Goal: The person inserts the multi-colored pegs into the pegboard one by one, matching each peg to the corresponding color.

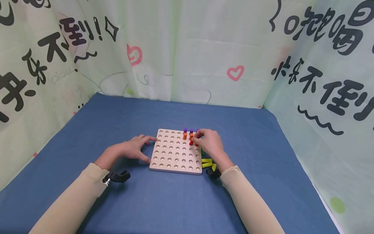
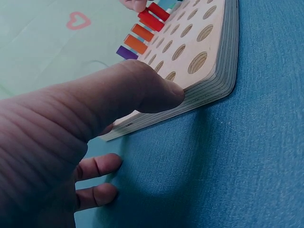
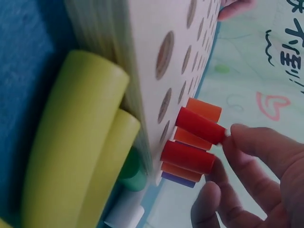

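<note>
A pale wooden pegboard (image 1: 169, 159) with rows of round holes lies on the blue cloth. Purple (image 1: 185, 130), orange (image 1: 185, 136) and red pegs stand in its far right corner. My right hand (image 1: 211, 142) reaches over that corner, thumb and fingertip pinching the top end of a red peg (image 3: 202, 126); this peg's foot meets the board. Another red peg (image 3: 187, 156) stands beside it, under the curled fingers. At the board's left edge my left hand (image 1: 135, 148) is spread, thumb (image 2: 159, 95) against the near part of the side and a fingertip farther along.
Several yellow pegs (image 1: 206, 165) lie along the board's right side, with a green peg (image 3: 134, 171) and a white peg (image 3: 126, 211) beyond them. Printed curtains (image 1: 201, 65) enclose the blue table (image 1: 163, 201) at the back and sides. Each wrist wears a black strap mount (image 1: 118, 176).
</note>
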{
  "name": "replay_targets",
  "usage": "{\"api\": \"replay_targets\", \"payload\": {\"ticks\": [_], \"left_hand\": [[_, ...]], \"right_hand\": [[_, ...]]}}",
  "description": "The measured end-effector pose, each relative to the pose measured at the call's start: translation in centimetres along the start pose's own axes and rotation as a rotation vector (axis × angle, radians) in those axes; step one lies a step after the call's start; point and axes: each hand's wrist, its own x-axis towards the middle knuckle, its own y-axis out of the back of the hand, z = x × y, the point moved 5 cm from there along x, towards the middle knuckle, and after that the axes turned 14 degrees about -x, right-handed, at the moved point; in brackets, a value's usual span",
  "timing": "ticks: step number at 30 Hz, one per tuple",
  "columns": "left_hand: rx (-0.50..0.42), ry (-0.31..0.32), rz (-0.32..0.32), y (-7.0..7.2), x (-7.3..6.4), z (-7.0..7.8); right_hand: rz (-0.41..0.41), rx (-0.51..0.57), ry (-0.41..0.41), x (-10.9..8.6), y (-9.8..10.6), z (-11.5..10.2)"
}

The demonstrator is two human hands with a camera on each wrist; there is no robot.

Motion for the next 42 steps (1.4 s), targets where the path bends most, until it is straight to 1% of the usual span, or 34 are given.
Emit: {"api": "replay_targets", "payload": {"ticks": [5, 10, 15, 18, 24, 26, 30, 33, 38, 42], "left_hand": [[0.002, 0.000, 0.005, 0.0, 0.1, -0.1], [0.008, -0.004, -0.001, -0.1, 0.1, -0.2], [0.007, -0.005, -0.005, -0.2, 0.0, -0.3], [0.004, -0.003, -0.011, -0.2, -0.1, -0.2], [-0.004, 0.000, -0.016, -0.1, -0.2, 0.0], [-0.002, 0.000, -0.011, -0.1, -0.2, 0.0], [0.006, -0.001, -0.005, 0.0, -0.3, 0.0], [0.010, -0.001, -0.004, 0.0, -0.2, 0.0], [0.010, 0.004, -0.004, -0.1, -0.2, 0.1], [0.010, 0.004, -0.004, -0.1, -0.1, 0.3]], "right_hand": [[-0.034, -0.009, 0.022, -0.2, 0.1, -0.3], [-0.027, -0.015, 0.038, -0.5, 0.3, -0.2], [-0.027, -0.047, 0.032, -1.1, 0.6, 0.6], [-0.050, -0.091, 0.028, -1.7, 1.0, 1.3], [-0.216, -0.215, 0.007, -2.8, 1.4, 3.0], [-0.248, -0.259, -0.014, -3.1, 1.5, 3.6], [-0.255, -0.363, -0.060, -3.7, 2.0, 4.4], [-0.255, -0.415, -0.086, -4.2, 2.4, 4.8], [-0.265, -0.462, -0.099, -4.8, 2.6, 5.1], [-0.283, -0.475, -0.095, -5.0, 2.4, 5.4]]}}
